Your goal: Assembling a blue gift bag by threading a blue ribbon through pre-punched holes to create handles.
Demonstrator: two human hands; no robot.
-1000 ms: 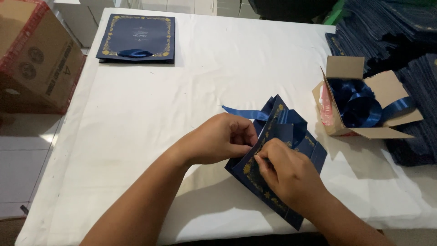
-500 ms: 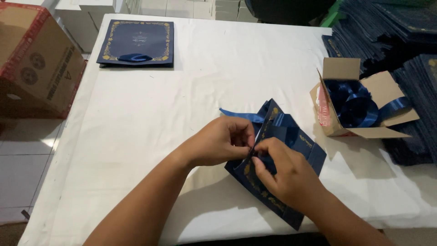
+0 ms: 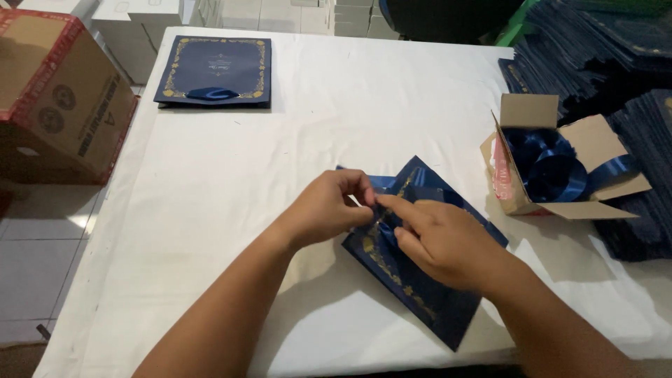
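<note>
Far left, a brown cardboard carton [image 3: 59, 98] stands off the edge of the worktop [image 3: 231, 182], and just inside that edge, at the far side, one flat navy paper bag with gold border [image 3: 215, 70] lies alone with a blue bow at its lower edge.

Moving in to the middle: the left hand [image 3: 325, 210] is closed in a pinch, thumb and fingertips together on a strip of blue satin ribbon [image 3: 392, 183] right at the top of the navy gift bag [image 3: 420, 280] lying slantwise near the front edge. The right hand [image 3: 441, 241] meets it from the other side, forefinger stretched out and pressing on the same spot, the other fingers curled loosely over the bag; whether it grips ribbon underneath I can't tell.

So this looks like the ribbon-fixing stage, a bow being formed or fastened on the bag's front. The next move would call for a firm pinch from the left while the right works the loop, since satin slips easily.

On the right, an open small cardboard box [image 3: 553, 161] holds a coil of blue ribbon, and beyond it dark navy stacks [image 3: 602, 49] pile up.

Against half a second ago, the right forefinger now points straight at the pinch, and the ribbon tail lies more tucked under the left hand.
</note>
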